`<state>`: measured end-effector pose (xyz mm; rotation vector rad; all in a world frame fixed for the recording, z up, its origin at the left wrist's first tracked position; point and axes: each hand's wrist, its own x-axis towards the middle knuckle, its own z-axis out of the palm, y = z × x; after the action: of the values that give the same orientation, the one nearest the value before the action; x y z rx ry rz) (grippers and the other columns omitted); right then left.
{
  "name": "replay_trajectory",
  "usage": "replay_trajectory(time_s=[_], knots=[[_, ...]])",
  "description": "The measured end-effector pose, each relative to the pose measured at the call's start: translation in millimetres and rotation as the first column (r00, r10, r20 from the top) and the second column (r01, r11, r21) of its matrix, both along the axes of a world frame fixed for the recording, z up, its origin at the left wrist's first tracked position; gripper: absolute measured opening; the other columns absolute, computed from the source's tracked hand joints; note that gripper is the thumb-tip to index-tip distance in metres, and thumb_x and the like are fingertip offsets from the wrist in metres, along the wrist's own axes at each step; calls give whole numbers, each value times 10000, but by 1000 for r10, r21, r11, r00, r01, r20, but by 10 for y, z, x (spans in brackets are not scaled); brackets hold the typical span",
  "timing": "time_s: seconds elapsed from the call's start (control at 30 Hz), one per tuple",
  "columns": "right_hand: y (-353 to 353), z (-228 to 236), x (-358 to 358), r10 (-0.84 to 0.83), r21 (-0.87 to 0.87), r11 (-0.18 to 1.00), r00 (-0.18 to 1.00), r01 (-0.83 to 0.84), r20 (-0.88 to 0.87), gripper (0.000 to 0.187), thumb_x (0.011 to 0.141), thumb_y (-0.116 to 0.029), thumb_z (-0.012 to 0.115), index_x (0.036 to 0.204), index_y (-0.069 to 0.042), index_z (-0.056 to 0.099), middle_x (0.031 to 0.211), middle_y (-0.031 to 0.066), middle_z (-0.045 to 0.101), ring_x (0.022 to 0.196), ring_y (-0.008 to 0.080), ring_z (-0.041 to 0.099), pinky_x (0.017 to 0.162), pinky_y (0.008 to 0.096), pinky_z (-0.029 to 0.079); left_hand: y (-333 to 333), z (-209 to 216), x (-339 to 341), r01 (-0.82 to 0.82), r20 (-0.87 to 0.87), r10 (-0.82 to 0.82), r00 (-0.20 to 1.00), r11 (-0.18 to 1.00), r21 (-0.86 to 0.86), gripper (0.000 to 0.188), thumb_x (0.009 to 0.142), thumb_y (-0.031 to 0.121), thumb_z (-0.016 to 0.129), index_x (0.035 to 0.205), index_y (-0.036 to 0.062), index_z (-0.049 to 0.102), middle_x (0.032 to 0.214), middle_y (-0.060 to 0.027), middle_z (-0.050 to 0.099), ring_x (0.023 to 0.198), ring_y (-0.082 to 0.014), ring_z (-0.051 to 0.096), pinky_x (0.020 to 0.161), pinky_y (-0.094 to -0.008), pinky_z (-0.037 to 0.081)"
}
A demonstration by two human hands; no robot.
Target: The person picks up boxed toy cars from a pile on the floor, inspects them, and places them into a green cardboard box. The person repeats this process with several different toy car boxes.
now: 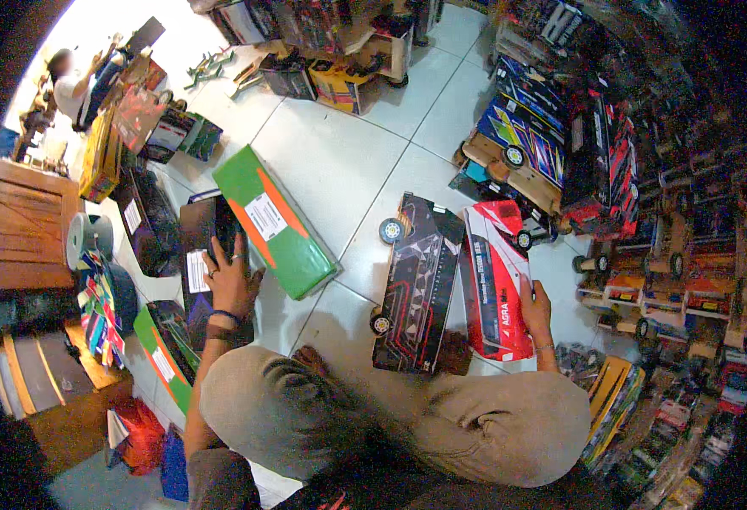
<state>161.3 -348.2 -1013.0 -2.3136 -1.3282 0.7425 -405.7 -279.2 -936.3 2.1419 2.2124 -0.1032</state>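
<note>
My left hand (233, 280) has its fingers spread over a dark parcel (195, 231) with a white label, on the floor to my left. Beside it slants a long green and orange parcel (292, 255), also labelled. At the right edge of a red and white toy bus (494, 280), my right hand (540, 316) has its fingers and thumb closed on the side. A black and grey toy bus (420, 289) lies on its side just left of the red one, its wheels facing left. Another green parcel (165, 357) lies by my left forearm.
Blue patterned toy buses (522, 132) and a black and red one (603, 170) stand at the right, before crowded stacks of toy vehicles (645, 297). Wooden cabinet (25, 225) and tape roll (90, 240) are at left. A person (76, 89) sits far left. White tiles (339, 153) cover the floor.
</note>
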Motion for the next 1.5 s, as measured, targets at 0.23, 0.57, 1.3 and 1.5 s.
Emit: replay_trajectory(time_s=[0.23, 0.57, 1.3, 1.5], knots=[[-33, -199, -150, -169, 235, 962, 978, 137, 121, 446, 961, -426, 457, 935, 1, 583, 878, 241, 615, 832, 388, 595, 741, 418, 457, 653, 901, 276, 446, 619, -268, 739, 882, -151, 338, 920, 268, 560, 1131, 3, 553, 928, -199, 657, 815, -291, 662, 711, -382, 528], [-103, -99, -133, -118, 214, 972, 990, 100, 71, 436, 961, -472, 383, 965, -85, 583, 839, 230, 633, 775, 444, 590, 654, 529, 444, 172, -818, 2191, 76, 584, 130, 802, 946, -316, 568, 867, 517, 559, 720, -32, 539, 667, -245, 579, 654, -398, 587, 607, -453, 451], [-76, -36, -159, -186, 98, 981, 962, 169, 200, 383, 930, -491, 451, 1028, -147, 588, 730, 205, 622, 678, 402, 602, 584, 515, 453, 2423, 1591, 3102, 292, 924, -67, 377, 955, -50, 435, 939, 410, 548, 1051, -2, 634, 902, 1, 627, 809, -74, 521, 724, -232, 429], [-112, -88, -160, -201, 130, 976, 948, 173, 246, 311, 917, -420, 526, 965, -124, 607, 685, 175, 621, 626, 392, 585, 564, 503, 453, 3272, 1302, 4044, 406, 977, -111, 183, 913, 27, 487, 923, 429, 562, 1105, -19, 616, 962, -60, 662, 798, -137, 603, 719, -274, 492]])
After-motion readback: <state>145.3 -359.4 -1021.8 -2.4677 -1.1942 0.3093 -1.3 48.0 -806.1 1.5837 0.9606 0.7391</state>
